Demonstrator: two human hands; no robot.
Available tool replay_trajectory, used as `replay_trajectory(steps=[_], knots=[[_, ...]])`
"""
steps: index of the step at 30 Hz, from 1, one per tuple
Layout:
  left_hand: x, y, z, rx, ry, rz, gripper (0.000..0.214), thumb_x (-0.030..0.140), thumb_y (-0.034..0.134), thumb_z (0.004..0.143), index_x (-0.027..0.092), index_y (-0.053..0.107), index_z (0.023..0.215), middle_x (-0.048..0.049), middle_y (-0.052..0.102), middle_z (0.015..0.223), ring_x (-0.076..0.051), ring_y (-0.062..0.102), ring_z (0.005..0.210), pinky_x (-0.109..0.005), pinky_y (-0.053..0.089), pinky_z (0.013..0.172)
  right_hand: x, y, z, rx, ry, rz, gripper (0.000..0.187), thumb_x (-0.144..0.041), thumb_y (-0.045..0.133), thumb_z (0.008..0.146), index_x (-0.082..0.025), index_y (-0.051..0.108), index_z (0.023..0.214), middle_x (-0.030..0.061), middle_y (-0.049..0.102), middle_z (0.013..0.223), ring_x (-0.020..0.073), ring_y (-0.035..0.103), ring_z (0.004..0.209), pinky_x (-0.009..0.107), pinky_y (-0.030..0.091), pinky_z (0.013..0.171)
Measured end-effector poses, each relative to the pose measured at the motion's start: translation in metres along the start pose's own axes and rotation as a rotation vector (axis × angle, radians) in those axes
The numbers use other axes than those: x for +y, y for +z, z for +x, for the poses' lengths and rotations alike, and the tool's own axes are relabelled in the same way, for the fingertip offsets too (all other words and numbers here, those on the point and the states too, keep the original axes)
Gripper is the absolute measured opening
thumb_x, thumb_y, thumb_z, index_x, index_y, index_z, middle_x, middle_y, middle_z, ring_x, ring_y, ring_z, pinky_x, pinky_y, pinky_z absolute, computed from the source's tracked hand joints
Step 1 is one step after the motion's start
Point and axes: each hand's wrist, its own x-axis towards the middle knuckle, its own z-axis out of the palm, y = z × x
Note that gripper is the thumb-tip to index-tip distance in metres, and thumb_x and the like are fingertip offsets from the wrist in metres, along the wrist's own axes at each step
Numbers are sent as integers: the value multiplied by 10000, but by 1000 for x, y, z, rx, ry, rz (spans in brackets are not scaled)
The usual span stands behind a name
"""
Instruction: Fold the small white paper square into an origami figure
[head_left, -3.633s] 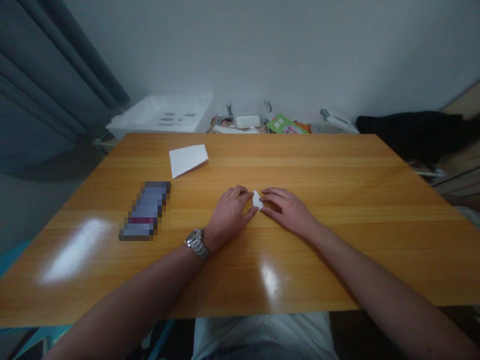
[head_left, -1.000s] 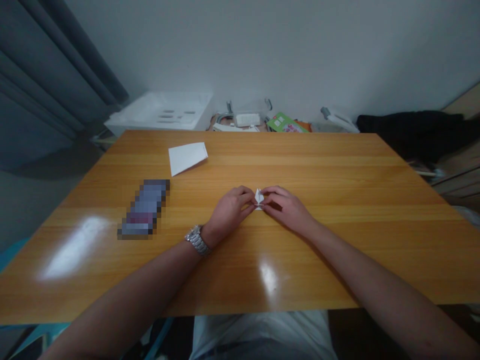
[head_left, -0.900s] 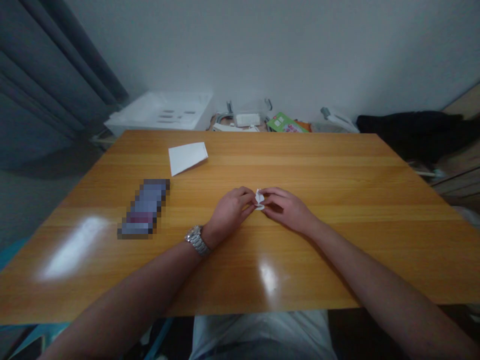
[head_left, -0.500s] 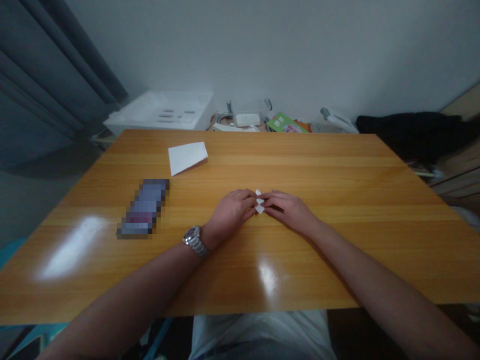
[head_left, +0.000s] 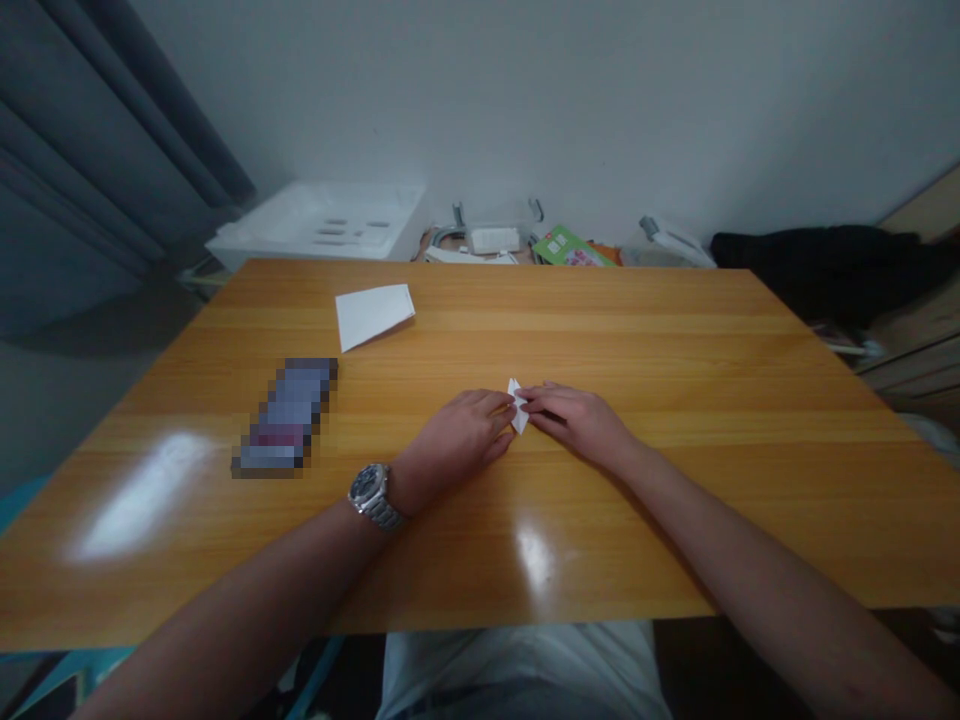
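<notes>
A small folded piece of white paper (head_left: 517, 405) sits at the middle of the wooden table (head_left: 675, 330). My left hand (head_left: 457, 445), with a metal watch on its wrist, pinches the paper from the left. My right hand (head_left: 577, 422) pinches it from the right with its fingertips pressed together. Most of the paper is hidden between the fingers; only two small points show.
A larger folded white sheet (head_left: 373, 314) lies at the back left of the table. A blurred dark rectangular object (head_left: 286, 415) lies left of my hands. Behind the table are a white tray (head_left: 322, 220), clutter and a dark cloth (head_left: 817, 265).
The paper has been folded smaller and narrower between my fingertips. My left wrist has turned so the watch face shows, and that hand has drawn slightly toward me.
</notes>
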Motion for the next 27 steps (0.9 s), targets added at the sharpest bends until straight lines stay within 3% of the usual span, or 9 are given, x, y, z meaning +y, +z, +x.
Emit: replay_trajectory(steps=[6, 12, 16, 27], knots=[[4, -8, -1, 2, -32, 39, 314, 282, 510, 1019, 171, 630, 1288, -129, 637, 1293, -272, 603, 1190, -448, 456, 1062, 2, -3, 1, -24, -34, -4, 283, -181, 619, 965, -281, 732, 1204, 62, 715, 1315, 239, 685, 1203, 484, 540, 1073], [2, -9, -1, 34, -109, 41, 471, 510, 567, 983, 187, 607, 1324, -132, 626, 1323, -310, 589, 1203, -466, 464, 1044, -5, -5, 2, -43, -22, -88, 342, -225, 584, 991, -283, 690, 1311, 94, 651, 1402, 278, 625, 1282, 517, 531, 1076], [2, -6, 0, 48, -129, 55, 407, 443, 527, 1016, 175, 612, 1309, -131, 648, 1273, -290, 617, 1128, -445, 495, 989, -8, -4, 3, -55, -24, -139, 376, -241, 564, 1008, -276, 645, 1373, 105, 633, 1421, 284, 603, 1300, 527, 506, 1093], [-7, -1, 2, 46, -168, 22, 270, 375, 542, 1019, 186, 671, 1161, -90, 669, 1148, -252, 624, 1026, -401, 509, 931, -10, -7, 4, 7, -52, -159, 248, -262, 554, 1017, -244, 737, 1182, 65, 766, 1200, 253, 698, 1148, 480, 529, 1049]])
